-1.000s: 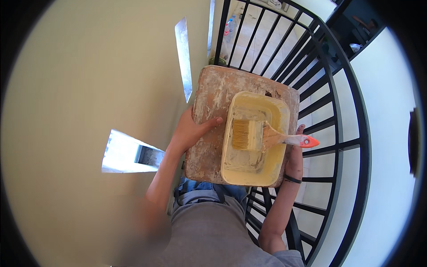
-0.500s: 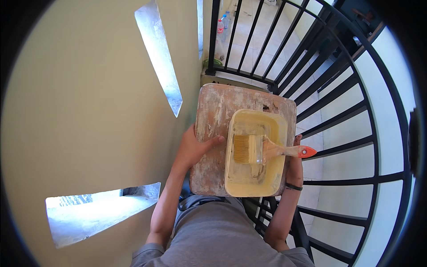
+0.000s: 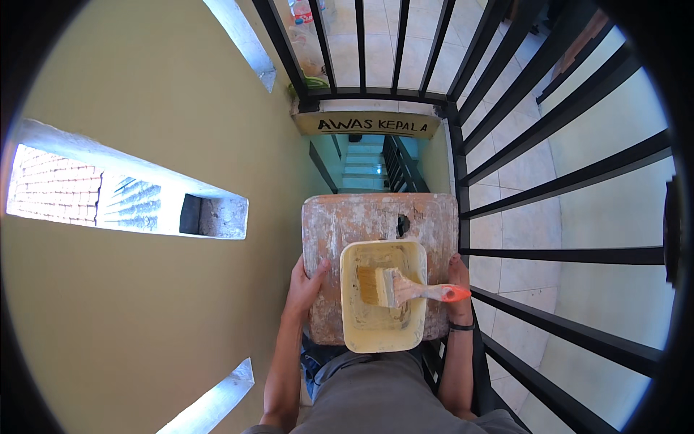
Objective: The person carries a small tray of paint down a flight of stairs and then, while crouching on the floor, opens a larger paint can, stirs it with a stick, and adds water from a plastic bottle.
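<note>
Between my hands is a worn wooden board [image 3: 325,224], paint-smeared, with rounded corners and a small hole near its far edge; any legs beneath it are hidden. My left hand [image 3: 306,287] clasps its left edge, thumb on top and fingers out of sight below. On the right edge, my right hand [image 3: 458,282] grips the board, partly behind the brush handle. A cream plastic tub [image 3: 352,325] rests on the board, its inside coated with yellowish paint. Across the tub lies a wide paintbrush [image 3: 406,288], bristles inside and orange-tipped handle over the right rim.
Stairs [image 3: 363,160] go down ahead, beneath a low beam [image 3: 376,126] with painted lettering. Black metal railings [image 3: 564,254] run along the right and across the far side. On the left stands a cream wall [image 3: 173,289] with slanted openings. Plastic bottles [image 3: 302,11] stand beyond the railing.
The view has shifted, bringing the stairs and lettered beam into sight. The board, tub and brush appear lower in the picture, still held in both hands.
</note>
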The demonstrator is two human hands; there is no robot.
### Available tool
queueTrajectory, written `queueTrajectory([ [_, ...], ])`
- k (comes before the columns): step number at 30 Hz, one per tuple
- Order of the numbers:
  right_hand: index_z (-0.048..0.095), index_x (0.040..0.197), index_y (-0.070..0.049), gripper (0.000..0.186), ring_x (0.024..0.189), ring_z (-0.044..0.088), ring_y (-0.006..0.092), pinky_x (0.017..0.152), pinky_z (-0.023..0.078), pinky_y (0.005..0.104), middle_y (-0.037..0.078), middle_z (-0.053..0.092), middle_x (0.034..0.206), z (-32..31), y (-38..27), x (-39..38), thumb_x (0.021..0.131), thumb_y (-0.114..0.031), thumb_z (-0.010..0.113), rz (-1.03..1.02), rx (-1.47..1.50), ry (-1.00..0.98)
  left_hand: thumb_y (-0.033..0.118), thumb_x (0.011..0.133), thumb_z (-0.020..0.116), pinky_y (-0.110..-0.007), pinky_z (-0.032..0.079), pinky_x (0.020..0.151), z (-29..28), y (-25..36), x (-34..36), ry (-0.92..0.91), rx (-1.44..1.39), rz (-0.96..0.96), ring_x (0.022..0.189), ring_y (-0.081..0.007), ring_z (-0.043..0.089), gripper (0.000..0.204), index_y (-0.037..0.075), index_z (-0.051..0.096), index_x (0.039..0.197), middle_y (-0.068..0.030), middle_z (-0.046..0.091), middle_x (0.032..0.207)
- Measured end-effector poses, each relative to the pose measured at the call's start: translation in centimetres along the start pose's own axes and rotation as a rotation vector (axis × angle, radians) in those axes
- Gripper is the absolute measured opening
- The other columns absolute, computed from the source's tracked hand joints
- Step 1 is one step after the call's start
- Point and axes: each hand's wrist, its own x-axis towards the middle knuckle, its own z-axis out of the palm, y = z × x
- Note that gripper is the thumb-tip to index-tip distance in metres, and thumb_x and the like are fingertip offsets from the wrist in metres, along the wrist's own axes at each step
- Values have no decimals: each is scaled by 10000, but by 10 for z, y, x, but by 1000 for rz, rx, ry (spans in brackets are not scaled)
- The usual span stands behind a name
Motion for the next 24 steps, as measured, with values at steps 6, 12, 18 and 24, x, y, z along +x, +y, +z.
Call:
queueTrajectory([
  [6, 620, 1273, 62, 779, 1079, 641, 205, 973, 498, 368, 126, 686, 1196, -6, 9, -2, 1061, -653, 393, -11, -15, -5, 370, 973, 736, -329, 511, 951, 9, -3, 4, 8, 118, 60, 1059, -153, 635, 568, -33, 582, 1342, -103, 703, 1180],
  [12, 617, 1211, 19, 709, 1083, 615, 196, 948, 491, 350, 122, 681, 1155, 5, 6, 0, 1062, -642, 408, -13, 145, 82, 347, 931, 782, -341, 546, 891, 6, 8, 13, -13, 138, 181, 998, -156, 667, 533, -43, 618, 1256, -124, 725, 1107],
  [18, 582, 1367, 46, 943, 1121, 664, 259, 956, 536, 396, 155, 672, 1287, 7, 29, 12, 983, -788, 369, 82, 108, 145, 355, 900, 809, -355, 553, 910, -9, 13, 25, -75, 47, 232, 1033, -182, 691, 595, -63, 612, 1275, -159, 731, 1139],
  [24, 517, 1447, 14, 963, 1207, 628, 281, 1041, 497, 411, 156, 623, 1379, 13, 36, -3, 963, -808, 380, 136, 452, 189, 508, 764, 875, -411, 534, 962, -15, 42, 29, -194, 217, 218, 1090, -332, 709, 879, -93, 544, 1313, -253, 714, 1143],
])
